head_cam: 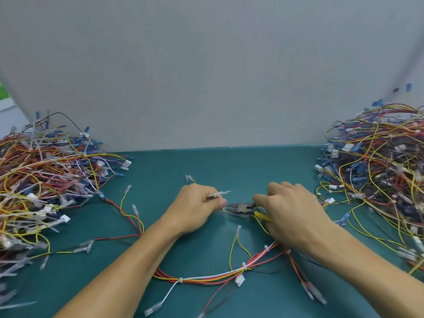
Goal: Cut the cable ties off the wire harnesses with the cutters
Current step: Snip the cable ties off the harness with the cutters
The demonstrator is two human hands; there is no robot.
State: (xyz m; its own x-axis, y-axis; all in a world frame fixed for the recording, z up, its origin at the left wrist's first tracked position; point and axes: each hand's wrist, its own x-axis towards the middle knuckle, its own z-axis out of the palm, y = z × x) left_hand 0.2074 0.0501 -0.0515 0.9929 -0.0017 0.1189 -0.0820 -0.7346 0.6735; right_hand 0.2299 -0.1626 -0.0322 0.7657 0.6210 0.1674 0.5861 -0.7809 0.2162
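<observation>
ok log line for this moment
left hand: pinches thin yellow wire | right hand: grips yellow-handled steel cutters, tip at wire | white cable ties on red wire harness: uncut

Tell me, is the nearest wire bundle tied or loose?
Tied: white cable ties clasp the wire bundle at several spots.

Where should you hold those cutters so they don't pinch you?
By the yellow handles, coming from the right, as the right hand does. The cutters have dark pointed jaws that face left, toward the wire that the left hand pinches, so that end bites.
</observation>
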